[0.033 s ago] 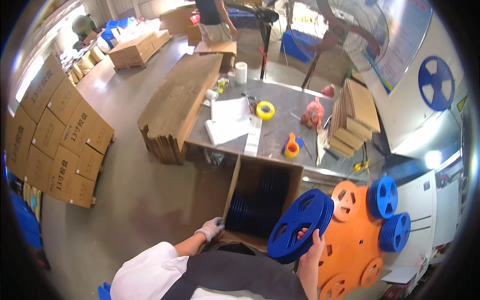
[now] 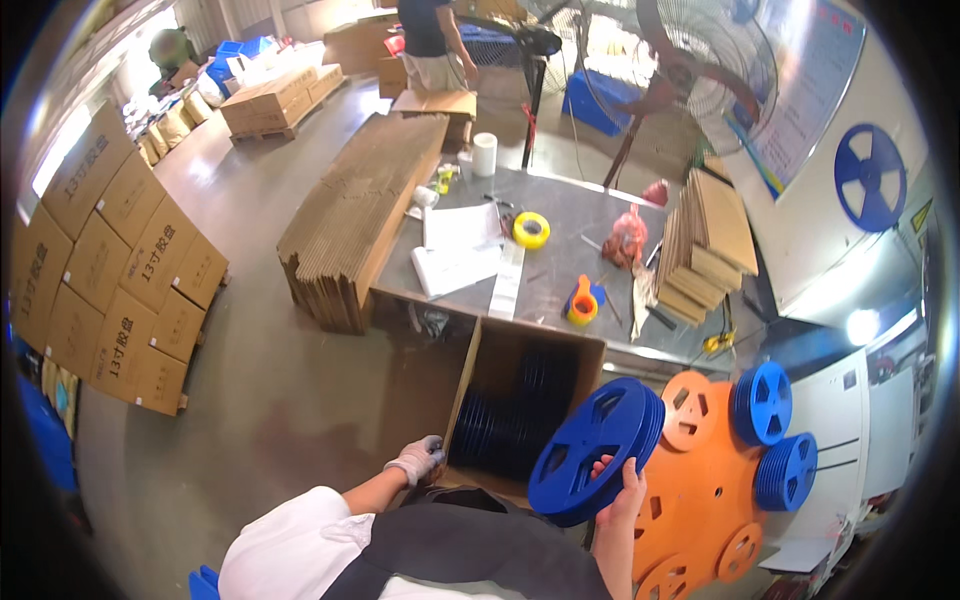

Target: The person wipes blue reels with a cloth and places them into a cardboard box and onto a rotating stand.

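My right hand (image 2: 624, 492) grips a stack of blue plastic reels (image 2: 590, 446), its fingers reaching through an opening in the reels. The stack is tilted beside the right wall of an open cardboard box (image 2: 462, 388). Inside that box lie rows of dark blue reels (image 2: 490, 420), stood on edge; its shaded bottom is hard to make out. On the left, my left hand (image 2: 418, 460), in a pale glove, closes on the near left edge of the box.
Right of me stands an orange rack (image 2: 700, 470) bearing more blue reels (image 2: 768, 402). Ahead, a grey table (image 2: 560, 200) carries tape rolls (image 2: 531, 230), papers and flat cardboard (image 2: 710, 240). Folded cartons (image 2: 360, 215) lean at its left. Stacked boxes (image 2: 120, 270) stand far left; another person (image 2: 430, 45) is behind.
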Available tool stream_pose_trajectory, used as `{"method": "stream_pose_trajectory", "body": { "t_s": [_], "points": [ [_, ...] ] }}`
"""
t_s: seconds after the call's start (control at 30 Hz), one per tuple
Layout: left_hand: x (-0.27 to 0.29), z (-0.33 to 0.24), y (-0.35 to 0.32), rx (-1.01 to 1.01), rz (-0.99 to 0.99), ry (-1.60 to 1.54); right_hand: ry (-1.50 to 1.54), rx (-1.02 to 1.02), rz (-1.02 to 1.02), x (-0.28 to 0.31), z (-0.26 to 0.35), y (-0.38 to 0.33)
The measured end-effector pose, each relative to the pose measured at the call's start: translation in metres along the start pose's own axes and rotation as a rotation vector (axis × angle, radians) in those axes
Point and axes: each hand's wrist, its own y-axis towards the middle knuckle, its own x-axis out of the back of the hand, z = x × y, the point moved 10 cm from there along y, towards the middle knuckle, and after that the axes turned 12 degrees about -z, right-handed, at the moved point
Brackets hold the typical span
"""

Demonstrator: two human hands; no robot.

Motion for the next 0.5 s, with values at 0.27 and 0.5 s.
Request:
{"method": "stream_pose_trajectory", "body": {
  "t_s": [0.27, 0.5],
  "points": [
    [0.137, -0.077, 0.023, -0.139, -0.338, -0.348, 0.374, -0.157, 0.317, -0.09, -0.005, -0.034],
    [0.197, -0.055, 0.01, -0.04, -0.536, -0.316, 0.567, -0.283, 0.605, -0.129, -0.008, -0.055]
  ]
}}
